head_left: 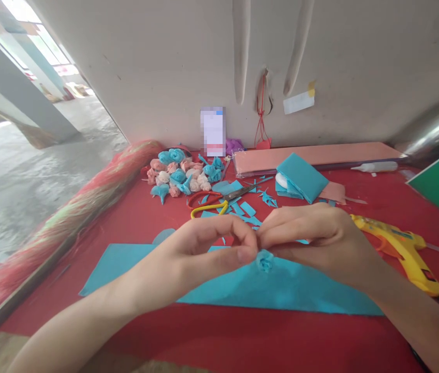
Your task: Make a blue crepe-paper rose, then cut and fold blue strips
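Observation:
A small blue crepe-paper flower (pixel 265 261) is pinched between my two hands, its ruffled bloom facing me. My left hand (pixel 219 241) closes thumb and forefinger at the flower's left side. From the right, my right hand (pixel 308 233) grips it too, its fingertips meeting the left ones; the flower's base is hidden behind the fingers. Beneath both hands a long strip of blue crepe paper (pixel 227 290) lies flat on the red table cover (pixel 188 331). Just beyond my left hand are scissors (pixel 225 199) with red and yellow handles, among blue paper scraps (pixel 248 209).
Finished paper flowers (pixel 180 173) in blue, pink and white are heaped at the back left. Folded blue paper (pixel 303 178), a pink paper pack (pixel 312 155) and a white bottle (pixel 377 167) lie behind. A yellow glue gun (pixel 406 254) rests right; a phone (pixel 213 132) leans at the wall.

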Tool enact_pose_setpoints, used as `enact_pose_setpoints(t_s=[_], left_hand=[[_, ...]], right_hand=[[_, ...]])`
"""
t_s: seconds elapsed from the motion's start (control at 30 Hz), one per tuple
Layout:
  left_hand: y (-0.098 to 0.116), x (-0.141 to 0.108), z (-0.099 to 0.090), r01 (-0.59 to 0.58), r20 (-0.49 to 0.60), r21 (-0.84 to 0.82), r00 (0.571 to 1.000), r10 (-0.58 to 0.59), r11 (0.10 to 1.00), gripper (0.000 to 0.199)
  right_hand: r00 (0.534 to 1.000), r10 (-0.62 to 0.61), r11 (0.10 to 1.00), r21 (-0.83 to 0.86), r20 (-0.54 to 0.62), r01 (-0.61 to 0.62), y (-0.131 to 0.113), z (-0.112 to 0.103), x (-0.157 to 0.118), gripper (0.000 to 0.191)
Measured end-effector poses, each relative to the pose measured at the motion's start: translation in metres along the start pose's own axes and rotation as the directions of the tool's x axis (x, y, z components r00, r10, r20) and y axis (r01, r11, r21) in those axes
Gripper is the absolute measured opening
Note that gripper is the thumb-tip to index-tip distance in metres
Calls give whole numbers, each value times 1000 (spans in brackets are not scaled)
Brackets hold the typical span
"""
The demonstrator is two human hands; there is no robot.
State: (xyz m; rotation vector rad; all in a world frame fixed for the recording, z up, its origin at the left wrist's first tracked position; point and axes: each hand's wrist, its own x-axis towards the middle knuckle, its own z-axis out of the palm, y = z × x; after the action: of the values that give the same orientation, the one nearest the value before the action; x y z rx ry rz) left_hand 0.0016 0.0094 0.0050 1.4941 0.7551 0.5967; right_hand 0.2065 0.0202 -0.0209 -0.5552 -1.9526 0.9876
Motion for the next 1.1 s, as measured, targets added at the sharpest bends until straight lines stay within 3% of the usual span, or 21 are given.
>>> enact_pose_setpoints(t_s=[0.2,0.43,0.63,0.87,1.1], left_hand=[[0,0,-1,17,26,-40,1000,-16,999,14],[0,1,0,-3,2,-19,1000,3,1000,14],[-2,2,-2,53,13,-70,999,-52,996,18],[-4,1,-2,49,-59,-42,997,-51,998,14],[-5,1,-2,32,-66,-27,997,-33,999,17]], right_hand=[[1000,-13,999,-44,15,13,2,0,0,14],[999,51,999,14,-6,-51,3,6,-1,17],[991,130,990,54,-34,-128,1,7,0,24],[965,247,963,128,-85,-235,2,7,-1,28],[957,271,957,139,-102,-256,0,9,-2,31]])
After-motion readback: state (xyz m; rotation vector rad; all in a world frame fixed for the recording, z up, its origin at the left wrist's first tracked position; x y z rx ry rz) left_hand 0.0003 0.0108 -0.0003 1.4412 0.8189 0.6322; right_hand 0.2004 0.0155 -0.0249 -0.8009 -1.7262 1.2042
